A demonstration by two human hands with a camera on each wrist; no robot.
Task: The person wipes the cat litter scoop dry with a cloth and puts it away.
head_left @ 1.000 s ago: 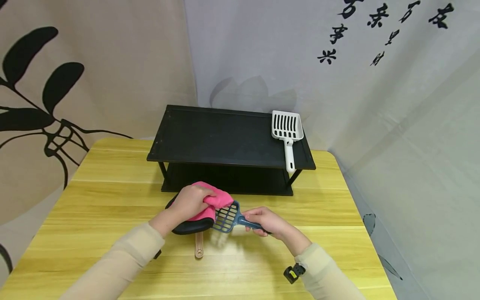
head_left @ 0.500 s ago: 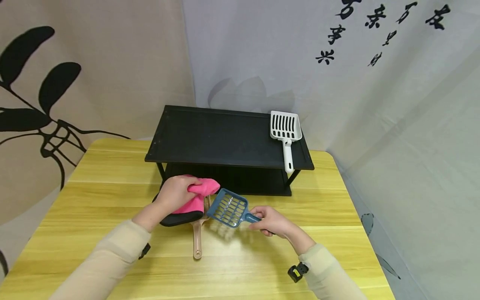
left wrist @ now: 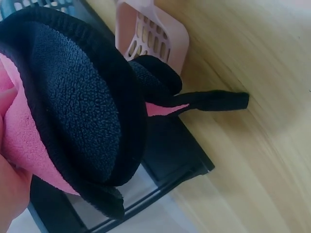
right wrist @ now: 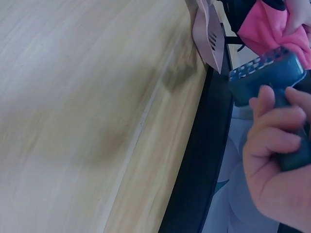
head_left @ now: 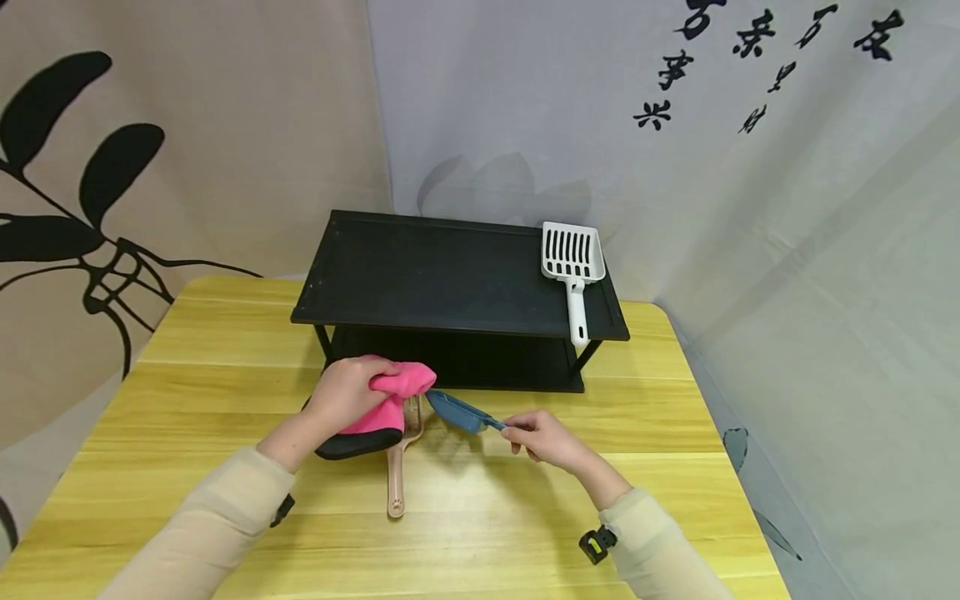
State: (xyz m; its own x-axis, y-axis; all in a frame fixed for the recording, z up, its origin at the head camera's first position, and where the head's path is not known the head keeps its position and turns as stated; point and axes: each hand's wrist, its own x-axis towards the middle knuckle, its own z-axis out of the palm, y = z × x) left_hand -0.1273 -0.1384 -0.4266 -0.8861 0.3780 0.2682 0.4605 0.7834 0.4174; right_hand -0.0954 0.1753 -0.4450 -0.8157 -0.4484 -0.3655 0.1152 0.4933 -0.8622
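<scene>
My left hand point(head_left: 347, 393) grips a pink cloth point(head_left: 384, 410) with black trim. In the left wrist view the cloth's dark fleecy underside point(left wrist: 77, 97) and a black strap point(left wrist: 218, 101) show. My right hand point(head_left: 546, 437) holds a blue slotted litter scoop point(head_left: 456, 412) by its handle, its head turned nearly edge-on and pointing toward the cloth. The right wrist view has fingers and thumb curled round that handle. Between the hands a pinkish-beige litter scoop point(head_left: 395, 483) lies on the table, handle toward me, its head partly behind the cloth.
A black two-tier rack point(head_left: 435, 279) stands at the back of the wooden table point(head_left: 495, 533). On its upper shelf, at the right, lies a white litter scoop point(head_left: 573, 267), its handle overhanging the front edge. A printed curtain point(head_left: 480, 100) hangs behind.
The cloth, earlier over the blue scoop's head, has moved left off it with my left hand. My right hand has tilted the scoop from face-on to nearly edge-on. More of the beige scoop shows.
</scene>
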